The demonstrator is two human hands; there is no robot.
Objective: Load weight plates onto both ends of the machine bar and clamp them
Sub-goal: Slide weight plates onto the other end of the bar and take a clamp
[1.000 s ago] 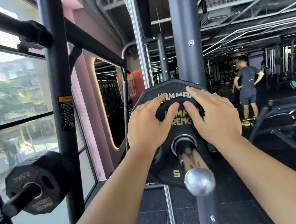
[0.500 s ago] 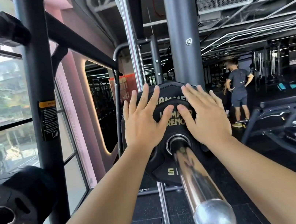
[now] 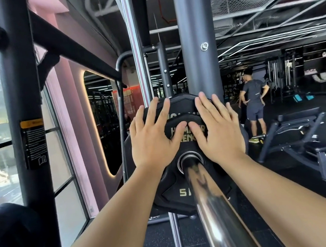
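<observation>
A chrome bar sleeve (image 3: 209,201) runs from the bottom of the frame up to the frame's middle. Two black plates are threaded on it: a small 5 kg plate (image 3: 176,193) in front and a larger plate (image 3: 180,102) behind it. My left hand (image 3: 152,139) lies flat on the small plate's upper left, fingers spread. On its upper right my right hand (image 3: 216,130) lies flat too. Both palms press the plate face; neither grips it. No clamp is in view.
A dark upright post (image 3: 196,33) and a chrome guide rod (image 3: 135,43) rise behind the plates. At the left, a rack post (image 3: 28,143) stands by the window, with a stored black plate (image 3: 8,243) at lower left. A bench (image 3: 299,134) and a person (image 3: 254,105) are at the right.
The small plate has slid further along the sleeve against the larger plate, and more chrome bar shows in front. My hands went from curled fingers to flat, spread palms.
</observation>
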